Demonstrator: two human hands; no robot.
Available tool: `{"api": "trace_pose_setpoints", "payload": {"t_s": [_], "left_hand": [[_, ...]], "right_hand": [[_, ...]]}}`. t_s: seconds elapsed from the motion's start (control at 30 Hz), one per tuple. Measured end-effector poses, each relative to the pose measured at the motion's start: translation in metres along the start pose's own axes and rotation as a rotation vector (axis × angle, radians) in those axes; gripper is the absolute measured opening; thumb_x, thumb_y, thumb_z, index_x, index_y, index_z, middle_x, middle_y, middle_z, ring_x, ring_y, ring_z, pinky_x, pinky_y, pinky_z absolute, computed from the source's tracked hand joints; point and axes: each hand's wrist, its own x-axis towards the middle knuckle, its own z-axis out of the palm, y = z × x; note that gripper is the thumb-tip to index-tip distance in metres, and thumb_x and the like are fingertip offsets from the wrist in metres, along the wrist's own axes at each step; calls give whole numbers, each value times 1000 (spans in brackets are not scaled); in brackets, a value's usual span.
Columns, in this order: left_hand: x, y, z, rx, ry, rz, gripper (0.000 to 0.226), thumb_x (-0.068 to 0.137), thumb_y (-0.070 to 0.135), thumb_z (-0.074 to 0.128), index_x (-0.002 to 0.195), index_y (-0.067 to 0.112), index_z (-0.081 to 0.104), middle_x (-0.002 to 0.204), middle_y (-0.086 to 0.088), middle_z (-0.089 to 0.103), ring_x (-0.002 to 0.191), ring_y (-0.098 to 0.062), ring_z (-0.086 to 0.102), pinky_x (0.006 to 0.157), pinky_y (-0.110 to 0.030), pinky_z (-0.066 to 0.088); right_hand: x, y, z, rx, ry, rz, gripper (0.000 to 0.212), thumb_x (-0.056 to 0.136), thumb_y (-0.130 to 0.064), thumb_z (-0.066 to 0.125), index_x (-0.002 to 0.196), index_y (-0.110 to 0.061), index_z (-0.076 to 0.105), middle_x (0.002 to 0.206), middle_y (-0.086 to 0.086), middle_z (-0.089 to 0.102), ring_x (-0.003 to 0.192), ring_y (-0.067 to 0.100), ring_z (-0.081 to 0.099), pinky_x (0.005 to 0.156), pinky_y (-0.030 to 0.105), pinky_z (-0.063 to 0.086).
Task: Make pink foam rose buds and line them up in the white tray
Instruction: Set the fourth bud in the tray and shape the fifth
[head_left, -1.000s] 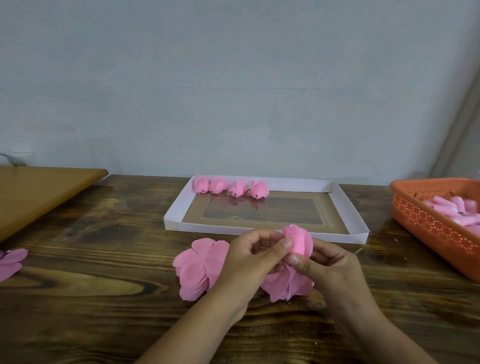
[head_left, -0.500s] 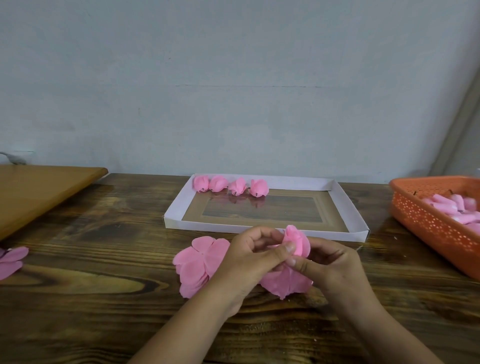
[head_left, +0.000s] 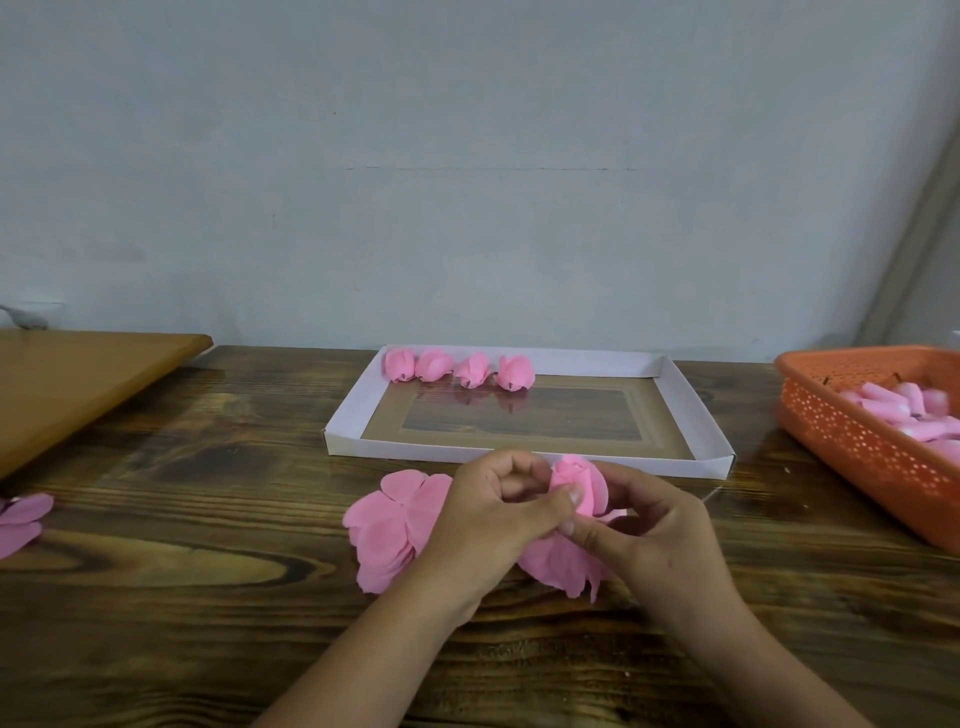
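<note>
Above the tabletop (head_left: 156, 597), a pink foam bud (head_left: 584, 486) is pinched by the left hand (head_left: 493, 525) and right hand (head_left: 654, 530), each grip curled on it.

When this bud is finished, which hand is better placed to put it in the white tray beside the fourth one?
Probably the right hand: it lies nearer the tray's free right part, and the bud sits toward its side.
</note>
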Motion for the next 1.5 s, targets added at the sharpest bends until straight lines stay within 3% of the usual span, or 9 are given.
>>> {"api": "trace_pose_setpoints", "payload": {"t_s": [0.2,0.37,0.47,0.7,0.87,1.07,1.3,1.4,1.5], "left_hand": [[0,0,0,-11,19,7,18,85,17,81,99,10,71,89,-3,80,82,-15,77,68,-18,57],[7,2,-7,-126,139,-24,15,88,12,77,100,5,71,83,-5,79,69,-12,71,60,-20,55],[12,2,-12,-206,222,-11,5,88,14,77,91,11,74,69,-5,71,57,-11,62,57,-22,54],[15,2,-14,-348,290,9,8,80,19,83,81,19,75,68,-8,70,55,-12,63,58,-24,58],[12,6,-13,-413,234,2,63,50,43,89,99,9,70,77,-12,72,58,-13,63,63,-25,59],[10,5,-11,-411,213,2,57,52,40,87,97,10,69,81,-15,69,60,-14,62,63,-24,58],[9,7,-10,-484,181,-26,59,52,36,87,100,7,69,83,-17,68,57,-13,62,61,-23,58],[9,8,-10,-501,167,-34,61,55,35,86,105,5,69,85,-17,68,59,-13,61,60,-22,58],[9,8,-11,-498,156,-35,63,54,36,87,106,4,69,85,-16,70,60,-14,63,61,-24,59]], "right_hand": [[1,0,-1,-19,-40,-1,53,62,-44,82,112,-31,73,101,-7,78,91,20,74,74,43,64],[4,6,-7,103,-46,74,33,89,-30,69,122,-29,67,107,-12,76,97,5,71,76,28,57],[4,9,-9,73,-18,84,43,77,-20,53,114,-35,69,109,-18,72,104,3,67,81,34,55],[1,13,-5,-73,-37,95,37,73,-18,53,95,-46,62,98,-19,66,89,4,62,63,23,53],[-1,11,2,104,-123,197,50,96,6,52,107,-40,66,105,-18,73,87,3,70,64,17,54],[3,8,-1,226,-60,290,30,92,-8,67,113,-29,68,85,6,72,73,15,64,65,28,49],[2,4,3,173,-136,301,13,96,-20,64,100,-28,73,70,0,68,58,10,56,48,20,43],[1,0,4,251,-225,386,19,88,-40,60,96,-31,75,85,10,74,60,15,54,47,23,40],[1,1,2,374,-269,393,30,80,-30,68,109,-24,73,86,12,74,58,13,57,46,22,42]]}}
